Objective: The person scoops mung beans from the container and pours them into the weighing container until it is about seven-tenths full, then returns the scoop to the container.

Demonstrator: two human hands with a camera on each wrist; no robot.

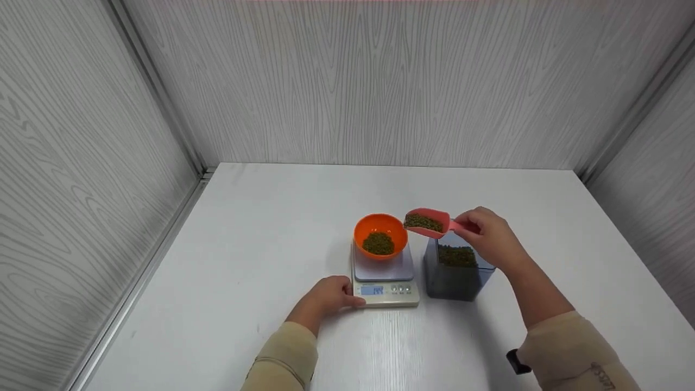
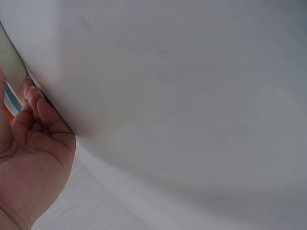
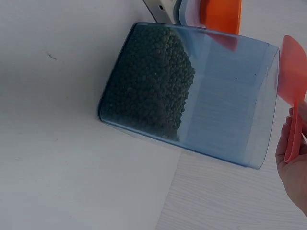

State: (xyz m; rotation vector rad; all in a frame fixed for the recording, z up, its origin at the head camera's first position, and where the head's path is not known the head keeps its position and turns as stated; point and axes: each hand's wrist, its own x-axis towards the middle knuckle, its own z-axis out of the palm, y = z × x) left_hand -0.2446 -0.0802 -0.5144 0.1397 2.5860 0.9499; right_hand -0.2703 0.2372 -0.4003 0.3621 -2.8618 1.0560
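My right hand (image 1: 490, 237) pinches the handle of a red scoop (image 1: 443, 220) heaped with small green-brown grains (image 1: 423, 222). The scoop is above the table, its lip close to the right rim of an orange bowl (image 1: 400, 247). Grains of the same look lie in the bottom of the bowl, which sits on a kitchen scale (image 1: 384, 271) with a lit display. At the scale's front left corner, my left hand (image 1: 328, 296) grips the edge, thumb along the front. In the left wrist view its fingers (image 2: 47, 111) curl against the side.
A clear, bluish container (image 1: 452, 282) partly filled with the grains stands just right of the scale, below the right hand. The white table (image 1: 260, 217) meets a grey wood-grain wall (image 1: 347, 81) at the back, with side walls left and right.
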